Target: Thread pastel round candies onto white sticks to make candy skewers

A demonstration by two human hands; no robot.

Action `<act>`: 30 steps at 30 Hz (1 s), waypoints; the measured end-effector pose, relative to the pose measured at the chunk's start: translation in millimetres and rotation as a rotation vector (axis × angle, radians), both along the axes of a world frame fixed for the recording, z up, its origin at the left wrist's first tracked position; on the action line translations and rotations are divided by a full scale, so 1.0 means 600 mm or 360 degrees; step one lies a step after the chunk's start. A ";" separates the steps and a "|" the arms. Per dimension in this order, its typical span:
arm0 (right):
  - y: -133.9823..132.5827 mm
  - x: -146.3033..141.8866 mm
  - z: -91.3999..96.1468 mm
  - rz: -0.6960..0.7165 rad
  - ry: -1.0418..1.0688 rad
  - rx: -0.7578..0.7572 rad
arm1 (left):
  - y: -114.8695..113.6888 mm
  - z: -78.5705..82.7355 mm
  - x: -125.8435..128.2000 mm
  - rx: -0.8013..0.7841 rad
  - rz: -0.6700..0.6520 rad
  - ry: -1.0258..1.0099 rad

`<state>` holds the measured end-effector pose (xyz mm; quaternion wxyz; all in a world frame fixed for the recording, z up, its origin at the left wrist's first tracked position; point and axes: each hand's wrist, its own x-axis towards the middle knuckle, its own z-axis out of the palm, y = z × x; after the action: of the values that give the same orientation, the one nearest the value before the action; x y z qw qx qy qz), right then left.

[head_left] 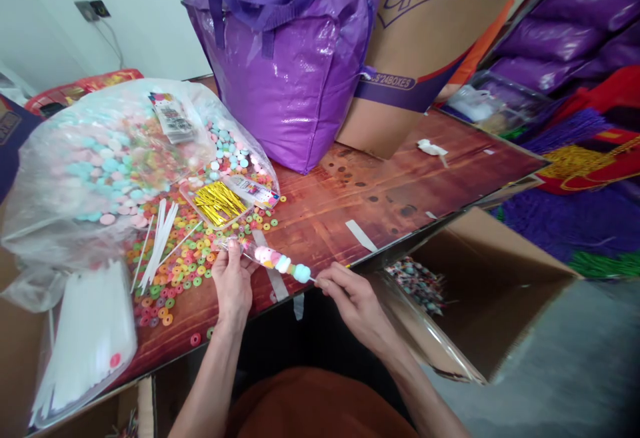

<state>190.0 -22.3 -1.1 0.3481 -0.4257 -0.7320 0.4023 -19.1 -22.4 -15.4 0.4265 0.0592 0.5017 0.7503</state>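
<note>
Between my hands is a candy skewer (301, 273), with pastel candies threaded along a thin white stick. My right hand (353, 298) pinches the bare end of that stick. A clear printed wrapper (263, 255) covers the skewer's far part, and my left hand (233, 278) grips it between thumb and fingers. Just beyond my left hand sits a small clear tray (200, 210) of gold twist ties (220, 203), with printed wrappers (253, 191) lying on its edge. Loose ring candies (195, 258) and several white sticks (159, 245) lie left of my left hand.
A big clear bag of pastel candies (100, 165) fills the table's left, with a bag of white sticks (90, 338) in front. Behind stand a purple bag (285, 71) and a carton (415, 45). An open cardboard box (500, 291) holding wrapped pieces (417, 281) is at lower right.
</note>
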 end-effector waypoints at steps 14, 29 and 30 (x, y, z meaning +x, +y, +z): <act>-0.006 -0.012 -0.007 -0.0014 0.0020 -0.0076 | -0.003 0.001 0.006 -0.0024 -0.0021 0.0074; 0.002 -0.004 0.001 -0.0014 -0.0026 0.0028 | 0.005 -0.004 -0.003 -0.0053 0.0081 0.0031; 0.001 -0.004 0.001 -0.0014 -0.0018 0.0015 | 0.005 -0.005 -0.002 -0.0043 0.0098 0.0039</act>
<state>187.6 -21.4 -0.4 0.3477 -0.4297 -0.7339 0.3948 -20.4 -19.7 -18.3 0.3978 0.0472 0.5184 0.7555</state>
